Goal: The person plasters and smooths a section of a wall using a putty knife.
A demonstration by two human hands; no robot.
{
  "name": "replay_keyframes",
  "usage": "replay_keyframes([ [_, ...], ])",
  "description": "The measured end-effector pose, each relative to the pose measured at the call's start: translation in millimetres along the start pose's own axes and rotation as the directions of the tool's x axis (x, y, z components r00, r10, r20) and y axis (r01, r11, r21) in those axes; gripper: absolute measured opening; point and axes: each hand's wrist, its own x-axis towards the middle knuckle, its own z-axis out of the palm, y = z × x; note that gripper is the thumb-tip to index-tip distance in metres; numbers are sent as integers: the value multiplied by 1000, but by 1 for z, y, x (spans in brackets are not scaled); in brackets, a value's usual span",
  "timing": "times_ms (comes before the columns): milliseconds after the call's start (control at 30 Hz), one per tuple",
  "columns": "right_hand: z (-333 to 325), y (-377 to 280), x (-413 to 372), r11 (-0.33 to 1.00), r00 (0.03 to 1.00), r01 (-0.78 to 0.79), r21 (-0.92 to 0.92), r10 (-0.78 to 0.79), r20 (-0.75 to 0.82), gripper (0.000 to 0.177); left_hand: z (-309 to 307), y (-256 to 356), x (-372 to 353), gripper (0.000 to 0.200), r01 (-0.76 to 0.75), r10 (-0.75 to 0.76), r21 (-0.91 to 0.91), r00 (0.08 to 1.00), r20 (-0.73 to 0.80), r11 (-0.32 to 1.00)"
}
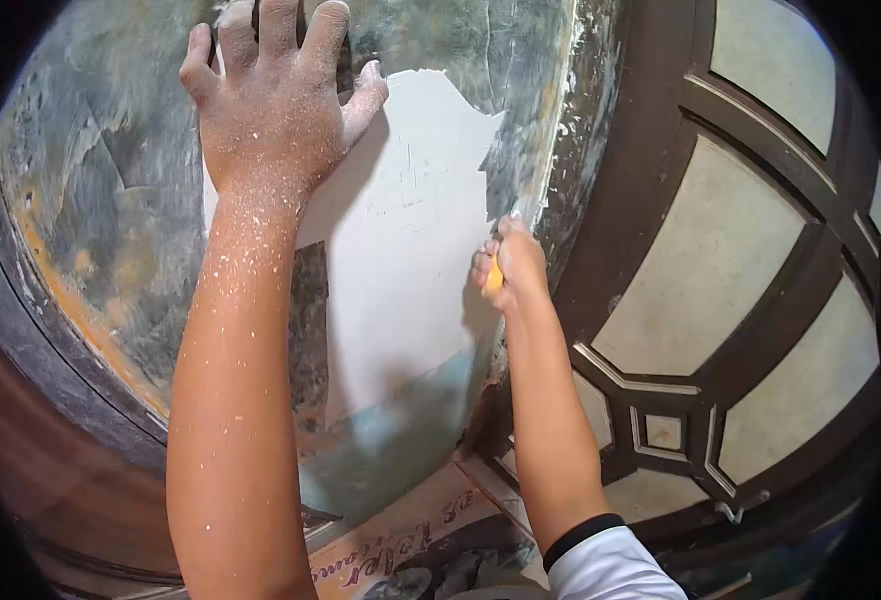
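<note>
Starting nearest, with a white sleeve (pixel 610 565), dark-banded at the cuff, then two bare forearms, left speckled with pale flakes, right cleaner. Reaching next the left hand (pixel 275 115), high up against the wall (pixel 420 35), dusted white over the back, fingers splayed and grasping nothing visible; cannot tell how firmly pressed. Lower and to the right, the right hand (pixel 518 265), clenched around a yellow-handled tool (pixel 495 275), close to the wall's right-hand border and just beside the white patch (pixel 400 220). Blurred at the upper end, so no telling the blade's shape.

Judging by size in the fist, probably light and stiff, with little give; perhaps slippery from powder on the fingers. Best held by the handle, fingers wrapped right round, clear of the working end.

Treating the patch as smooth, thin and likely brittle, especially along the ragged upper edge; better met with a flat palm than pinched. Below, a teal stretch (pixel 415 415); all around, dark mottled wall. Farther off, a brown panelled door (pixel 705 250) on the right and printed lettering (pixel 390 560) at the bottom, partly legible.
</note>
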Motion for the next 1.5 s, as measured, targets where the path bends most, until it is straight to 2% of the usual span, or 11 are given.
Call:
replay_keyframes([
  [267,-5,-31,33,933,949,-313,177,298,105,31,7,-21,-11,56,-51,52,-83,999,10,995],
  [400,-29,-7,7,992,992,-84,-95,92,85,29,4,-17,-9,54,-26,30,-94,998,49,995],
  [567,-71,63,-14,779,943,302,-550,-161,291,32,10,-13,-12,53,-21,24,-100,999,33,995],
  [833,-68,68,-6,752,926,355,-555,-364,100,27,8,-12,-11,56,-46,46,-48,999,-5,998],
  [900,-73,61,13,795,918,391,-463,-372,136,31,9,-13,-11,55,-43,43,-38,999,-12,998],
  [1100,-113,77,78,485,788,580,-655,-539,298,28,11,-10,-12,54,-26,25,-26,999,-21,999],
  [1167,-124,81,91,366,628,755,-545,-643,439,24,11,-9,-11,54,-32,32,-10,999,-20,999],
  [1233,-125,65,80,422,736,661,-620,-525,427,22,12,-10,-10,56,-38,38,-1,999,-19,999],
  [1300,-125,62,82,266,577,795,-546,-611,542,21,12,-9,-10,57,-48,49,16,999,-18,999],
  [1433,-128,49,89,284,783,613,-737,-346,517,26,11,-11,-10,58,-74,69,120,997,42,990],
  [1500,-130,54,100,304,593,795,-525,-570,569,18,13,-14,-10,59,-105,106,150,994,8,983],
])
